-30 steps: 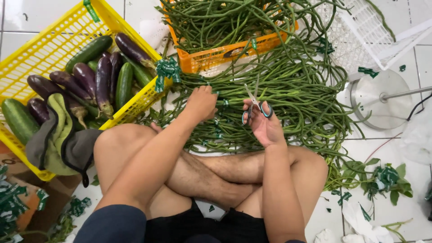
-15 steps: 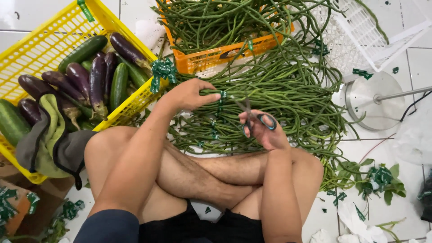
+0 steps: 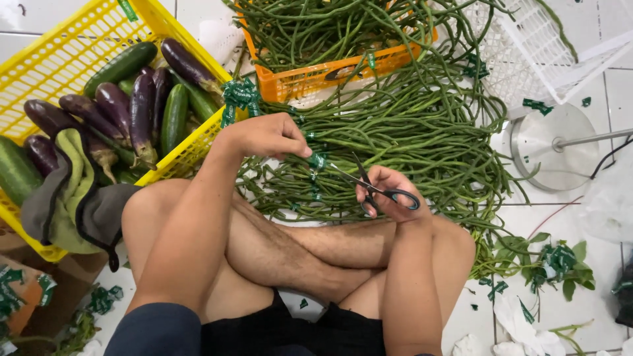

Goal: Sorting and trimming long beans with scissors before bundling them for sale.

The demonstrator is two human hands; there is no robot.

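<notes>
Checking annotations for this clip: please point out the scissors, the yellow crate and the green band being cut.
scissors [image 3: 379, 191]: head view, on the handle pivot area.
yellow crate [image 3: 59, 56]: head view, on its bare mesh floor.
green band [image 3: 318, 160]: head view, at the knot.

brown cardboard box [image 3: 23, 300] with green tape at lower left, beside the yellow crate [image 3: 59, 59]

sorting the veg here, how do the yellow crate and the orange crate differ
The yellow crate holds purple eggplants and green cucumbers; the orange crate holds long green beans. The yellow one lies by the left hand, with a cloth draped over its rim; the orange one sits farther off, beans spilling over it. Both are slotted plastic crates on the floor.
</notes>
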